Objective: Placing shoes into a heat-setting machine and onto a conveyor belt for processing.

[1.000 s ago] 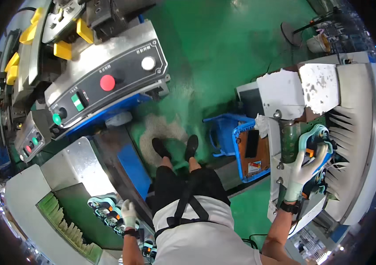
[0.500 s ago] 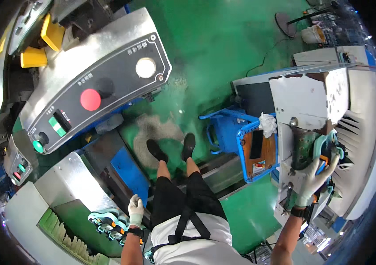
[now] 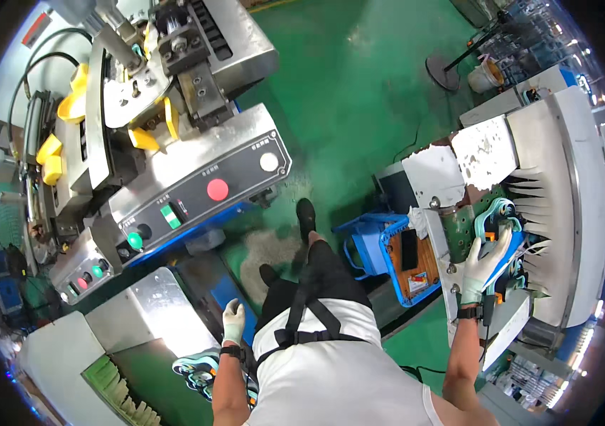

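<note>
My right hand (image 3: 485, 268), in a whitish glove, is at the machine on the right. Its fingers close around a shoe (image 3: 510, 250) with blue and white along its side. A teal and black shoe (image 3: 494, 214) with an orange part lies just beyond the fingertips, in front of white curtain strips. My left hand (image 3: 233, 323), also gloved, hangs low by my left side with its fingers curled in and nothing visible in them. Close to that wrist sit several teal and black shoes (image 3: 199, 370), partly hidden by my forearm.
A press with a black control panel (image 3: 203, 186) and yellow guards stands at the front left. A blue stool (image 3: 405, 298) holding a phone is left of the right-hand machine (image 3: 572, 213). A green curtained opening (image 3: 119, 389) is at the lower left. Green floor (image 3: 331, 85) stretches ahead.
The view has shifted, bringing more of the press into sight. My right hand has gone from spread fingers over a shoe to closing around one. My left hand still hangs low, curled.
</note>
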### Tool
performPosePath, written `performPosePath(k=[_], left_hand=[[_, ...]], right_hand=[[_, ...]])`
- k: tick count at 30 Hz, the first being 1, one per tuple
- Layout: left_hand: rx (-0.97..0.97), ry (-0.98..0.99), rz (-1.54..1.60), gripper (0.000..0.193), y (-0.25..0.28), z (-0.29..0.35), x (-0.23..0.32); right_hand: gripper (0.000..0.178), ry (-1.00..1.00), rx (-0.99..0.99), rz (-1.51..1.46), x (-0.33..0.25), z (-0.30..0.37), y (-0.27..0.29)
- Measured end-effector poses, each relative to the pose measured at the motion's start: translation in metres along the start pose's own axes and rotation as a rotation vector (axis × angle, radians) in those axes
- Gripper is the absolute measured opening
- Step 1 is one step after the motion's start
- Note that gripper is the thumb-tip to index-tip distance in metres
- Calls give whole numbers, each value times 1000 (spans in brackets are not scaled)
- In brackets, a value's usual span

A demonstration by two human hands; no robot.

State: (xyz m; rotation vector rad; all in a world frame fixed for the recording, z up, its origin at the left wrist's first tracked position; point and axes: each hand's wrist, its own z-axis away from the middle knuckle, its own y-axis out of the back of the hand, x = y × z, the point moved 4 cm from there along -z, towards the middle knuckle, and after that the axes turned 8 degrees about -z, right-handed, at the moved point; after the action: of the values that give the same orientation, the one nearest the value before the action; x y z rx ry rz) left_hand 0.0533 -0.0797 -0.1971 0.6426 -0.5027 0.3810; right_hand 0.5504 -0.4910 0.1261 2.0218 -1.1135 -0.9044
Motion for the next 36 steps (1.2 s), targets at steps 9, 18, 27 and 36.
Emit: performPosePath(k=[9,18,27,36], left_hand=[[-74,-100,-180,30,18,-47,73],[-187,-171,48,34,18,-61,166],[-235,-29,-89,32,33,-12,11],[-199,-151,-81,24,24,-24,59]], right_hand=[[69,-213,76,-6,-1,5,7],[67,-234,127,-83,4,6,10],[68,-212,198,-51,9,9,1],[65,-266,244,-144,3,3,23]])
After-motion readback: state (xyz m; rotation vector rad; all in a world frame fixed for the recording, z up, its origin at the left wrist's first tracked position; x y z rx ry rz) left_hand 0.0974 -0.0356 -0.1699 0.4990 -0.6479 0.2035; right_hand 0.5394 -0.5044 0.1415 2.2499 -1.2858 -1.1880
